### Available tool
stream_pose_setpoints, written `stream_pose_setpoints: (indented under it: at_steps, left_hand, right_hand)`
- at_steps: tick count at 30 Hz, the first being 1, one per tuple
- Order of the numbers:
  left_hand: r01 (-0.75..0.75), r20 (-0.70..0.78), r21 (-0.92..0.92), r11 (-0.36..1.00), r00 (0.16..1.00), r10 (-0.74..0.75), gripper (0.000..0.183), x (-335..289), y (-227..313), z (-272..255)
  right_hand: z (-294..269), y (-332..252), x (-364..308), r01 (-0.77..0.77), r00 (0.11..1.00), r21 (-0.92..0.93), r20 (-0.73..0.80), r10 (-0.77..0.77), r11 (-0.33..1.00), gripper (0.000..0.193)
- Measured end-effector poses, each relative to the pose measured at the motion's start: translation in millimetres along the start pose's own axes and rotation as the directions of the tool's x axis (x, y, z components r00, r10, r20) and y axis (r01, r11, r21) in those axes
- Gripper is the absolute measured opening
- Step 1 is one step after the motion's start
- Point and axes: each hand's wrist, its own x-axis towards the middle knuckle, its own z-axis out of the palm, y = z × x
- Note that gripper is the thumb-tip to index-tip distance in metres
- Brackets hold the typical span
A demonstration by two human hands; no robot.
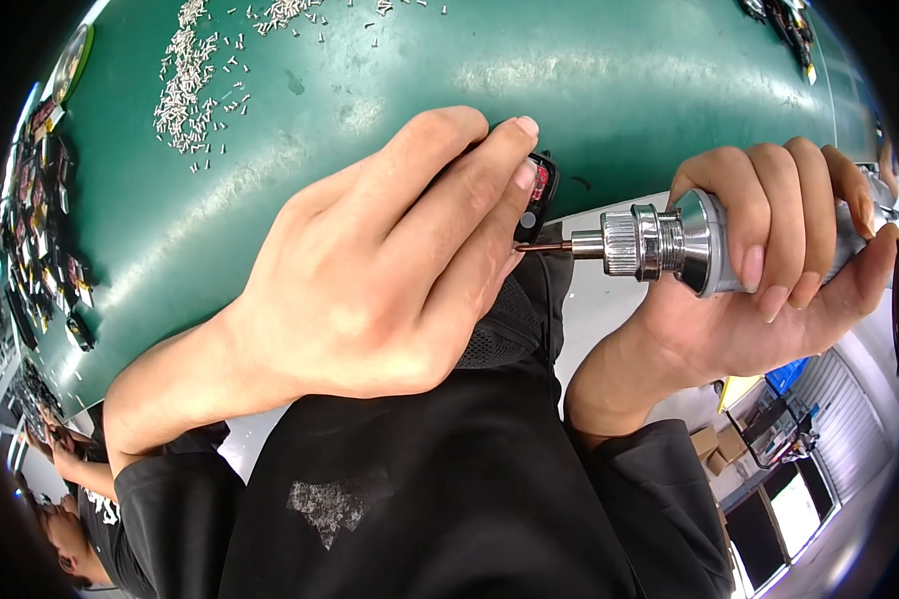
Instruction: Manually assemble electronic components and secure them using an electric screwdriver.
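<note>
My left hand [380, 260] is closed at the table's near edge on a small black device [543, 190] with a red part in it. Most of the device is hidden behind the fingers. In my right hand [779, 230] lies a silver and grey electric screwdriver [659, 243], with the fingers wrapped round its body. Its thin copper-coloured bit [547, 247] points left, and the tip is at my left fingertips beside the device. Whether the tip touches a screw there I cannot tell.
Many small silver screws [185, 95] lie scattered on the green tabletop [400, 60] at the far left. Piles of small black devices [40, 220] line the left edge, and more dark parts [784, 25] lie at the far right. Another person [70, 519] is at the lower left.
</note>
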Motion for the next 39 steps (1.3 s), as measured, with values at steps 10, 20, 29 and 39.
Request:
stream_pose_setpoints:
  at_steps: [10, 20, 29, 39]
  left_hand:
    - [-0.004, 0.010, 0.005, 1.000, 1.000, 0.004, 0.049, 0, 0, -2]
    - [-0.022, -0.025, 0.031, 0.999, 0.999, 0.023, 0.048, -1, -1, 2]
    - [-0.023, 0.005, 0.029, 0.999, 1.000, 0.023, 0.048, 0, -2, -1]
    - [-0.063, -0.030, 0.063, 0.996, 0.997, 0.065, 0.046, -1, -4, 3]
  right_hand:
    - [-2, 2, 1, -0.009, 1.000, -0.013, 0.028, 0.009, 1.000, 0.016]
    - [-3, -1, 0, 0.021, 1.000, -0.015, -0.013, -0.022, 1.000, 0.017]
    - [-6, -1, 1, -0.007, 1.000, -0.017, 0.007, 0.007, 1.000, 0.018]
    - [-9, -2, 9, -0.110, 0.985, 0.006, 0.134, 0.109, 0.994, 0.023]
